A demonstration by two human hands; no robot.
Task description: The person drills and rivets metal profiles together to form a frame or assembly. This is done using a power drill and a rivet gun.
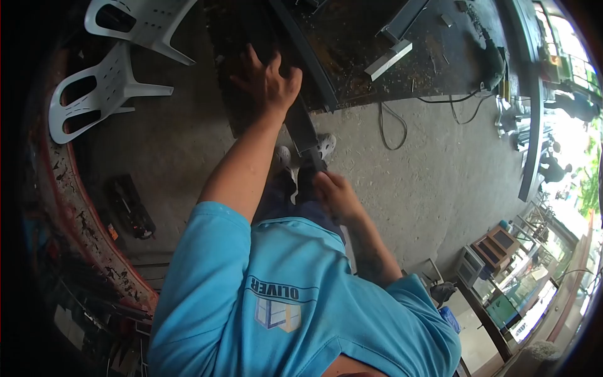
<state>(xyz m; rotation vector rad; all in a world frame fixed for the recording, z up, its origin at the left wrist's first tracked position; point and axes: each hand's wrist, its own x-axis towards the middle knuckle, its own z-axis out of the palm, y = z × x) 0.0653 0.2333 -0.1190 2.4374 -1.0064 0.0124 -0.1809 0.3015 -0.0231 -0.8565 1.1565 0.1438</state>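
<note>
My left hand (269, 85) lies with fingers spread over a dark metal profile (301, 132) at the near edge of the worktable; whether it presses on it is hard to tell. That profile juts past the edge toward my body. At its near end, my right hand (334, 193) is closed, slightly blurred, around a dark narrow object (316, 161) whose kind I cannot make out. To the right of my left hand, a long dark bar (308, 56) lies on the table.
A dark worktable (352, 69) bears shavings, a short light metal piece (389, 60) and another profile (405, 19). A cable loop (394, 129) hangs at its edge. White plastic chairs (103, 94) stand left, a black case (130, 206) lies on the floor, and a wooden cabinet (495, 246) is right.
</note>
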